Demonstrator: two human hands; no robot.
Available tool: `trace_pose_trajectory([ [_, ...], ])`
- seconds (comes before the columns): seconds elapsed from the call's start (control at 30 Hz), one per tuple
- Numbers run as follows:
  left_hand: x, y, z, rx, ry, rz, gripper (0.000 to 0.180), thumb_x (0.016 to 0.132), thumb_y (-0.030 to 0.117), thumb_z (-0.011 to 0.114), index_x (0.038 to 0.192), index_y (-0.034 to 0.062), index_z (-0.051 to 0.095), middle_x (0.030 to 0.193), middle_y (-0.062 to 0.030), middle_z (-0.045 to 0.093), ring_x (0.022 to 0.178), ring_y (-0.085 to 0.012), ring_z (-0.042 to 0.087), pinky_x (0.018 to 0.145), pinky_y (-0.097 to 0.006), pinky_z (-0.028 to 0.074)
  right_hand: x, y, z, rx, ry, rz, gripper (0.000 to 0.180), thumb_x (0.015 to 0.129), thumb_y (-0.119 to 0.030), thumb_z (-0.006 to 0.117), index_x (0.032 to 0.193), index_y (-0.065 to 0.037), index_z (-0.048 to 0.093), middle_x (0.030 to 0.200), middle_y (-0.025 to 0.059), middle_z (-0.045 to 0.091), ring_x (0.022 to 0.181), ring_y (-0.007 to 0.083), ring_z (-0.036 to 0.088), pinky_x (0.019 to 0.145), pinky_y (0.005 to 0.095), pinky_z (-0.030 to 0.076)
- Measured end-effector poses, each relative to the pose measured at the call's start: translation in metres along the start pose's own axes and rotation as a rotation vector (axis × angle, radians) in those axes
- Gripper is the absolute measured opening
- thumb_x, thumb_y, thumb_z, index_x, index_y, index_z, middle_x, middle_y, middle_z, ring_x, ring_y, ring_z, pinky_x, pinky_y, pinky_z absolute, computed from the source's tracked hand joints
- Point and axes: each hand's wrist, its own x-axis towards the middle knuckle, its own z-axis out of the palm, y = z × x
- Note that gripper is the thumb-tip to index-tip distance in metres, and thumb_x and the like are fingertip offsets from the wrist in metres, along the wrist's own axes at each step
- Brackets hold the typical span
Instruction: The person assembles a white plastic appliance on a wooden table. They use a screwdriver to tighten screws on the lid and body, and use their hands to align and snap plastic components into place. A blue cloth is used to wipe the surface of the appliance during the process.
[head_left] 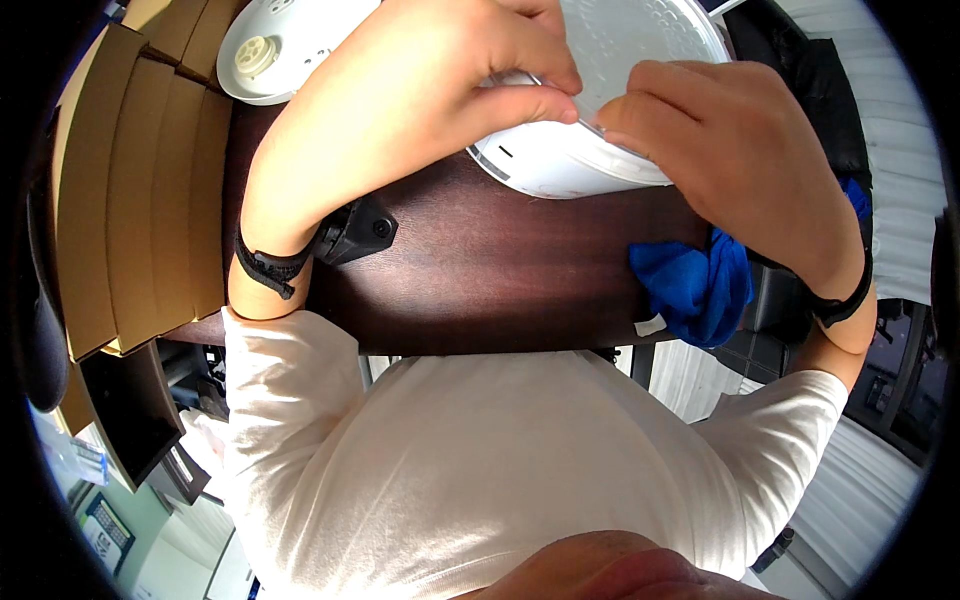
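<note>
Nearest is the white shirt (480, 460); past it is the dark brown surface (480, 270), with a crumpled blue cloth (692, 290) near its right edge and a small black thing (360, 230) by the left wrist; brown cardboard boxes (145, 200) stand to the left; farther on sits the round white tub (570, 168), between both hands; the left hand (450, 60) pinches its rim with thumb and fingers; the right hand (735, 135) has curled fingers at the rim, but I cannot tell if they pinch; a round white piece (315, 35) lies far left.
</note>
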Motion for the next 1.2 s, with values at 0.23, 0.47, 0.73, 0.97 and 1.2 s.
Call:
trace_pose_trajectory([
  [0.23,-0.001,-0.002,0.001,-0.010,0.004,0.023,0.015,0.084,0.013,0.077,0.091,-0.0003,0.075,0.089,-0.0085,0.066,0.083,-0.0251,0.065,0.077,-0.033,0.052,0.006,-0.003,0.009,-0.128,-0.001,0.034,0.017,0.090,-0.021,0.072,0.091,-0.008,0.062,0.085,0.0042,0.055,0.065,0.0179,0.058,0.056,0.0274,0.043],
  [0.47,-0.001,-0.002,0.001,-0.007,-0.009,0.009,0.015,0.084,0.013,0.077,0.091,0.0001,0.075,0.089,-0.0089,0.066,0.083,-0.0256,0.065,0.076,-0.034,0.053,0.007,0.008,-0.008,0.084,-0.100,0.109,0.015,0.090,-0.019,0.071,0.092,-0.007,0.063,0.081,0.0052,0.055,0.061,0.0212,0.056,0.054,0.0297,0.042],
  [0.73,-0.001,-0.004,0.003,-0.040,0.048,0.084,0.015,0.084,0.013,0.076,0.090,-0.0002,0.075,0.089,-0.0090,0.066,0.083,-0.0259,0.065,0.076,-0.033,0.052,0.003,-0.003,0.008,0.042,0.050,0.094,0.013,0.091,-0.018,0.070,0.093,-0.008,0.062,0.082,0.0052,0.056,0.059,0.0220,0.057,0.053,0.0316,0.041],
  [0.97,-0.001,-0.005,0.003,-0.053,0.048,0.113,0.015,0.084,0.013,0.076,0.089,-0.0011,0.074,0.089,-0.0089,0.065,0.083,-0.0257,0.065,0.075,-0.033,0.052,0.006,0.002,0.004,-0.004,0.005,0.083,0.013,0.092,-0.019,0.068,0.093,-0.008,0.062,0.084,0.0050,0.056,0.060,0.0215,0.057,0.053,0.0314,0.041],
  [1.2,0.000,-0.003,0.002,0.036,0.017,0.067,0.015,0.084,0.013,0.076,0.090,-0.0005,0.074,0.088,-0.0090,0.065,0.083,-0.0258,0.065,0.077,-0.034,0.051,0.003,-0.006,0.005,0.046,0.014,0.090,0.012,0.093,-0.017,0.067,0.092,-0.007,0.062,0.085,0.0048,0.056,0.060,0.0209,0.056,0.054,0.0306,0.042],
])
